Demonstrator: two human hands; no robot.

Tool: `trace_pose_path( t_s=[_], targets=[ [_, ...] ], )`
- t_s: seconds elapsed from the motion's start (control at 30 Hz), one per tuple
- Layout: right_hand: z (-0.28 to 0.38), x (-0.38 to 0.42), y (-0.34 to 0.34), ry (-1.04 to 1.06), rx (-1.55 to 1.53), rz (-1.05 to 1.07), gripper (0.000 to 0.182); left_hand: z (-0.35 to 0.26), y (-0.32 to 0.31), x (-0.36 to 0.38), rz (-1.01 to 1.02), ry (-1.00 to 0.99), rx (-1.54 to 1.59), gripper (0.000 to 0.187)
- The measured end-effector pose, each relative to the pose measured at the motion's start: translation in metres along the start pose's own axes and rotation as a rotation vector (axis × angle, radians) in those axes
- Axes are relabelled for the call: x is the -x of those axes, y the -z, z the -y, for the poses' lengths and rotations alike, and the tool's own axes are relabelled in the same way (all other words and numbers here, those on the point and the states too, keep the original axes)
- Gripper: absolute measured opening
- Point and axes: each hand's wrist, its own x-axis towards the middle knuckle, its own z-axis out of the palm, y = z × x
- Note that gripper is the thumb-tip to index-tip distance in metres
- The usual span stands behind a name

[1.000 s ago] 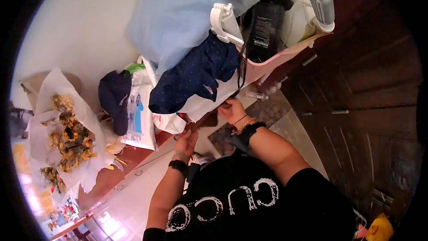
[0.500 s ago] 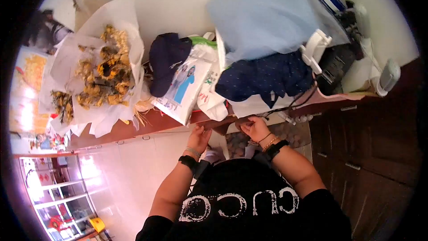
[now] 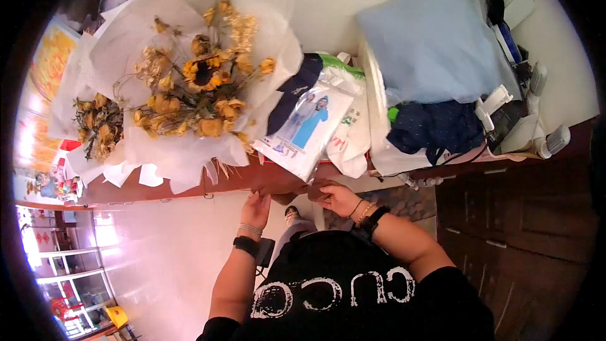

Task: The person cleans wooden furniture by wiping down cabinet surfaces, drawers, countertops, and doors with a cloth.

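My left hand (image 3: 254,211) and my right hand (image 3: 339,200) are side by side at the front edge of the cabinet top. Between them stretches a dark brown, thin, limp piece (image 3: 286,197), pinched at either end by the fingers. It overlaps the similarly brown edge in this view, and its exact kind does not show. Just behind the hands lies a clear-wrapped white packet (image 3: 309,127) with a blue figure printed on it. A white bag (image 3: 351,142) with green and red print rests beside that packet, and a dark blue cap (image 3: 291,98) sits partly under it.
Dried flowers (image 3: 205,79) in white wrapping fill the left of the cabinet top (image 3: 183,191). To the right are a light blue bag (image 3: 435,38), a dark blue folded cloth (image 3: 435,127) and a white device (image 3: 493,104). Dark cabinet doors (image 3: 505,215) stand at the right.
Both hands have moved left along the edge with the brown piece, which now shows more plainly between them. The view has shifted left, bringing the flowers closer.
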Motion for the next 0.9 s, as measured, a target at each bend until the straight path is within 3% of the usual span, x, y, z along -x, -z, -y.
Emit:
trace_pose_path(
  t_s=[0.2, 0.3, 0.37, 0.4, 0.43, 0.5, 0.6, 0.9],
  targets=[
    [-0.037, -0.052, -0.026, -0.062, 0.189, -0.031, 0.025, -0.057, 0.059, -0.010, -0.039, 0.053, 0.009, 0.023],
    [-0.060, -0.076, -0.051, -0.095, 0.168, -0.064, 0.026, -0.084, 0.106, -0.027, -0.180, -0.020, 0.056, 0.022],
    [-0.079, -0.103, -0.053, -0.055, 0.185, -0.115, 0.025, -0.103, 0.128, -0.037, -0.077, -0.084, 0.009, 0.020],
    [-0.088, -0.109, -0.063, -0.082, 0.205, -0.100, 0.025, -0.104, 0.160, -0.051, 0.018, -0.309, -0.663, 0.020],
    [-0.094, -0.111, -0.080, -0.045, 0.149, -0.109, 0.025, -0.112, 0.168, -0.054, -0.051, -0.609, -1.299, 0.020],
    [-0.107, -0.123, -0.092, -0.023, 0.109, -0.110, 0.026, -0.123, 0.162, -0.058, -0.167, -0.069, -0.010, 0.022],
    [-0.120, -0.133, -0.089, 0.001, 0.123, -0.220, 0.026, -0.125, 0.168, -0.063, -0.172, -0.011, 0.004, 0.022],
    [-0.112, -0.098, -0.135, 0.013, 0.199, -0.058, 0.022, -0.150, 0.136, -0.001, -0.099, -0.037, 0.131, 0.015]
  ],
)
